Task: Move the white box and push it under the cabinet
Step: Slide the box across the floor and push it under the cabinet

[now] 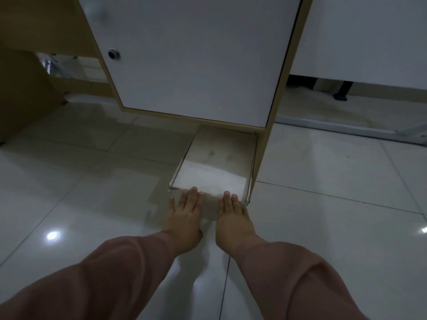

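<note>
A flat white box (215, 167) lies on the tiled floor, its far part under the white cabinet (196, 65) and tight against the cabinet's wooden right side panel. The near part of the box sticks out toward me. My left hand (184, 215) rests flat against the box's near edge on the left, fingers stretched over the top. My right hand (233, 218) is pressed flat on the same edge toward the right. Neither hand grips anything. Pink sleeves cover both arms.
Glossy white floor tiles (92, 192) surround the box. A brown cardboard piece (20, 93) leans at the far left. A white panel (369, 38) stands to the right of the cabinet, with a dark furniture foot (340, 94) beneath it.
</note>
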Demonstrator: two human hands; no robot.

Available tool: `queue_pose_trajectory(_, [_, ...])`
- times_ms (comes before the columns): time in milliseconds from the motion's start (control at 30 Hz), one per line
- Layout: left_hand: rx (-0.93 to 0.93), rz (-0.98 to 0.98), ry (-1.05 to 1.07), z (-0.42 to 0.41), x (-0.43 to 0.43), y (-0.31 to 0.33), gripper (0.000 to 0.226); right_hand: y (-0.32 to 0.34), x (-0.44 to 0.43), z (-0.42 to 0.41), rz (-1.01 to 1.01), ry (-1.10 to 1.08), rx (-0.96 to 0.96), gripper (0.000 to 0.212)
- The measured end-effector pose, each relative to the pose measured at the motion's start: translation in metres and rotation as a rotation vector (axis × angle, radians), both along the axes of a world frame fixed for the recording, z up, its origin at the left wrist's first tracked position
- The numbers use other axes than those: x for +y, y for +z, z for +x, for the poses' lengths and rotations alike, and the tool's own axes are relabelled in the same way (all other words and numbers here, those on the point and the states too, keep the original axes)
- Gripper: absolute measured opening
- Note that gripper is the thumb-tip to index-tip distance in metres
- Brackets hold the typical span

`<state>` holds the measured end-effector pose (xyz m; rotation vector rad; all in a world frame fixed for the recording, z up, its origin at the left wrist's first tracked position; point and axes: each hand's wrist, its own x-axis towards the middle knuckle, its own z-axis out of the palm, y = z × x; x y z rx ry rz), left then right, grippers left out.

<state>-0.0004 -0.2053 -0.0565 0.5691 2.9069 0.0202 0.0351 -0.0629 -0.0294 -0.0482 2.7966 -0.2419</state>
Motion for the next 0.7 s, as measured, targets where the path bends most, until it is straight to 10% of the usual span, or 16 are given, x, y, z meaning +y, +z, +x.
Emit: queue_pose_trajectory(700, [-0.185, -0.050, 0.007, -0.067, 0.042, 0.022, 0.093, 0.014, 0.029, -0.062, 0.009, -0.007, -0.113, 0.078])
